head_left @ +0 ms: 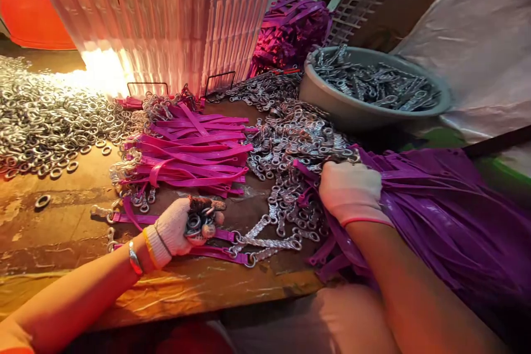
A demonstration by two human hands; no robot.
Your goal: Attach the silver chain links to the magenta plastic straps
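Cupping metal rings (194, 224) inside curled left fingers (208, 230), right fingers (327, 175) at purple straps (435, 188), their grip hidden

Right hand (350, 191): fingertips turned out of my sight; grip on any strap unconfirmed.
Left hand (176, 232): rings (194, 223) overlap in the palm; I can't count them.
Ring pile (53, 116): cut by left edge.
Purple straps (440, 204): run past right edge.
Basin (344, 100): I lose its base in shadow.
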